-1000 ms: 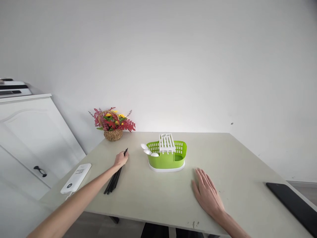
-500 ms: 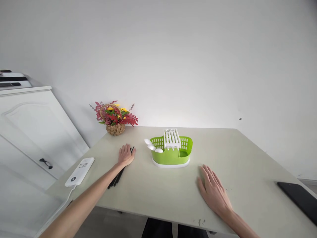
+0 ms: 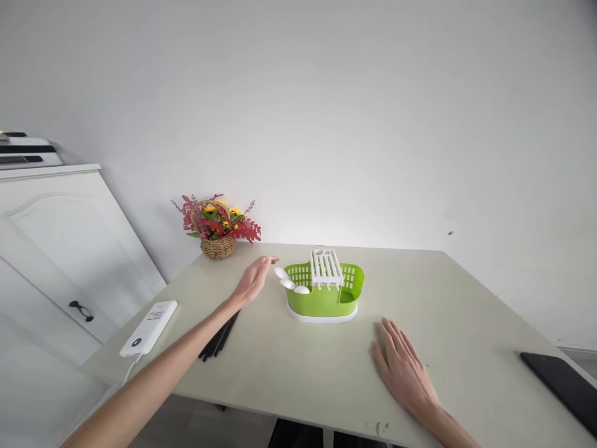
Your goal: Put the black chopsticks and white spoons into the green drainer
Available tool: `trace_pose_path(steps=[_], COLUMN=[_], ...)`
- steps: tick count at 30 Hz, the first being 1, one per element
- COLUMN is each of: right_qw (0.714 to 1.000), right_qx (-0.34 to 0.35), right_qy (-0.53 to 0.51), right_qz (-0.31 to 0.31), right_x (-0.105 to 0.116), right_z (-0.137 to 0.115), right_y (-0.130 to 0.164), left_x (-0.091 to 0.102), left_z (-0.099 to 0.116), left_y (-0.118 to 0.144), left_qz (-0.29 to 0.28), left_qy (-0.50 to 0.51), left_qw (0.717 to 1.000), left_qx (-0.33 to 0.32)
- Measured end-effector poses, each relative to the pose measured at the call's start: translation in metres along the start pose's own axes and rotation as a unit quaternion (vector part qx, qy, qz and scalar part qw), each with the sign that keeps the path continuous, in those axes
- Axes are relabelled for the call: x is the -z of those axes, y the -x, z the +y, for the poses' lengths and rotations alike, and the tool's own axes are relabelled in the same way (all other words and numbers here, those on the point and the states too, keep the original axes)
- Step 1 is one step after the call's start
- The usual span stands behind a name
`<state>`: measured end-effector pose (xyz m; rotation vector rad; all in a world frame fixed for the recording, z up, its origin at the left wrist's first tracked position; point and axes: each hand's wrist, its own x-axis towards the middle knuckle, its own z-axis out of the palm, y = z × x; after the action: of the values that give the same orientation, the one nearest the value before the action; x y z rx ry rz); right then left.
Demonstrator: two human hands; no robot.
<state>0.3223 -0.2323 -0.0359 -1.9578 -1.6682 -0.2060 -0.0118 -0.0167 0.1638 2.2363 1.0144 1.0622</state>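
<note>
Sticks (image 3: 220, 341), slim and black, bunch at seven o'clock from my left hand (image 3: 252, 280), its fingers pressed together. At three I see white spoons (image 3: 288, 284) in a green plastic basket (image 3: 317, 304); at its four, my right hand (image 3: 405, 368) lies flat, thumb spread.

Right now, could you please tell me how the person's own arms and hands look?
The left hand and right hand are bare, without gloves. The left forearm and right forearm are uncovered as far as they show, with no sleeve, watch or bracelet visible.
</note>
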Motion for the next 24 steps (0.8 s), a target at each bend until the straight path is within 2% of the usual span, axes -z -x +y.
trace_pose_path(steps=[4, 7, 12, 17, 24], right_qw=[1.0, 1.0, 1.0, 1.0, 1.0], right_qx=[0.002, 0.002, 0.003, 0.0, 0.0], right_qy=[0.002, 0.002, 0.005, 0.001, 0.003], right_qz=[0.004, 0.01, 0.012, 0.004, -0.008], right_x=[0.0, -0.001, -0.003, -0.001, 0.003], right_z=[0.0, 0.0, 0.001, 0.0, -0.002], right_y=[-0.001, -0.001, -0.001, -0.001, -0.002], left_x=[-0.005, -0.008, -0.019, -0.036, -0.045], left_z=[0.022, 0.026, 0.036, 0.044, 0.036], left_y=[0.003, 0.005, 0.005, 0.006, -0.006], left_qz=[-0.111, -0.15, -0.167, -0.132, -0.125], left_qy=[-0.051, -0.079, -0.091, -0.084, -0.126], left_qw=[0.989, 0.979, 0.969, 0.969, 0.963], left_qx=[-0.08, -0.112, -0.156, -0.189, -0.201])
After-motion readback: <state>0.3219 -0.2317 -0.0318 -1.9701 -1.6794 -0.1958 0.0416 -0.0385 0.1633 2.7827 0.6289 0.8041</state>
